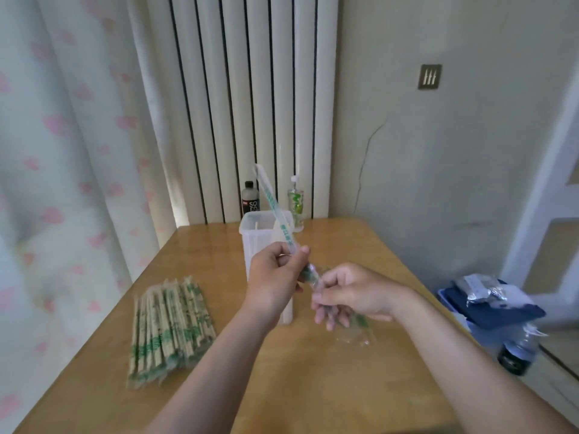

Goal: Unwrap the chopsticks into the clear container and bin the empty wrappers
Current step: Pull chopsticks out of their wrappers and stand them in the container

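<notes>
My left hand point(275, 277) pinches a long clear wrapper point(275, 208) with green print, which points up and to the left in front of the clear container point(250, 239). My right hand point(347, 292) grips the wrapper's lower end together with some crumpled clear wrappers point(357, 332) that hang below it over the table. One chopstick tip shows inside the container. A pile of wrapped chopsticks point(170, 327) lies on the left of the wooden table point(313, 386).
A dark soda bottle point(250, 200) and a green-labelled bottle point(296, 203) stand at the table's far edge by the radiator. A blue bin point(488, 311) with bags on it sits on the floor to the right. A curtain hangs on the left.
</notes>
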{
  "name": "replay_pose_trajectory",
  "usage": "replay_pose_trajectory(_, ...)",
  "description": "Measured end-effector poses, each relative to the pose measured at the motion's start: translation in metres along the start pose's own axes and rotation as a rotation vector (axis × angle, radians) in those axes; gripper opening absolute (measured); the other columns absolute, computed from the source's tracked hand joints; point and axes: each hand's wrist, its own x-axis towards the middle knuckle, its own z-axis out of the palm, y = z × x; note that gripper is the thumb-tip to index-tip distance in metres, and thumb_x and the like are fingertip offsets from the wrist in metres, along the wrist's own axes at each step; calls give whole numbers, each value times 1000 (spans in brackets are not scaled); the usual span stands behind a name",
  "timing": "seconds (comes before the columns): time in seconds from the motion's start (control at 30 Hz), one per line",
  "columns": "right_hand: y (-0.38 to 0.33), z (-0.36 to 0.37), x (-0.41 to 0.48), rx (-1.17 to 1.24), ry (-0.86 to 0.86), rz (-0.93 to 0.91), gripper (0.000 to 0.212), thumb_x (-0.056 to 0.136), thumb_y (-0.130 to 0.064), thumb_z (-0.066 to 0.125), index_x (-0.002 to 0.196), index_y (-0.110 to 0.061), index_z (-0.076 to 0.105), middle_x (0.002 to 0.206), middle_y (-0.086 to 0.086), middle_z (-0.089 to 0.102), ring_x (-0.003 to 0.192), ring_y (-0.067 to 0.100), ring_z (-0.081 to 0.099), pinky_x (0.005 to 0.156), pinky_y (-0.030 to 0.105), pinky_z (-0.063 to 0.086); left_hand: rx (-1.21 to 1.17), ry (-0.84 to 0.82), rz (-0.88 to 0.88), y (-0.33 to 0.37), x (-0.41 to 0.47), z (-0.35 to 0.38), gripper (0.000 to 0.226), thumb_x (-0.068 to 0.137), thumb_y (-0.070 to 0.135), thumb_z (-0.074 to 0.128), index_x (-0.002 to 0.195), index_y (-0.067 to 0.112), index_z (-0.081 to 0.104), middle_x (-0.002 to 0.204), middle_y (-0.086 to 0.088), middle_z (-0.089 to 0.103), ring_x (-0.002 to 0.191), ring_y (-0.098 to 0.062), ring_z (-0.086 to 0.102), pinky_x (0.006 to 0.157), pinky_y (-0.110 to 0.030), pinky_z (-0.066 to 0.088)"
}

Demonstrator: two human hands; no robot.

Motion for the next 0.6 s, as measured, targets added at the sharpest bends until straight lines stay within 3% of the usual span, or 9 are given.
replay_pose_trajectory(0.17,28,-36,-20,198,144,51,11,96,-11,65,93,-1,70,78,13,73,57,16,64,45,22,41,-136,41,-72,-4,4,19,21,96,23,67,86,5,68,75,-8,73,67,-19,67,58,-31,50)
replay_pose_trajectory(0.27,48,-57,-24,445,370,59,12,91,-11,69,95,-1,71,73,10,70,51,13,59,41,21,38,-236,32,-141,-9,5,22,16,96,17,67,88,3,66,58,-4,52,54,-19,48,54,-31,42)
replay_pose_trajectory(0.37,64,-68,-16,647,631,101,11,94,-17,71,98,-7,67,70,5,66,48,12,56,40,21,37,-208,-10,-130,-15,1,30,16,97,14,65,93,-1,67,58,-8,53,47,-20,47,46,-30,46)
replay_pose_trajectory(0.47,72,-65,-10,664,682,273,23,98,-33,67,94,-11,62,66,5,67,47,14,57,44,23,38,-23,28,66,-30,-1,41,13,96,9,66,86,7,73,66,-7,68,55,-19,62,56,-33,57)
replay_pose_trajectory(0.53,73,-57,-8,624,545,320,34,97,-43,66,90,-10,65,71,6,69,51,16,57,47,25,37,338,7,403,-50,2,45,15,94,10,67,85,17,77,75,3,74,66,-15,68,64,-29,56)
replay_pose_trajectory(0.6,73,-48,-6,595,422,308,37,95,-45,67,86,-10,67,74,7,68,52,18,56,46,25,33,681,-128,690,-71,4,49,12,90,11,65,90,17,76,82,2,74,72,-16,68,64,-31,54)
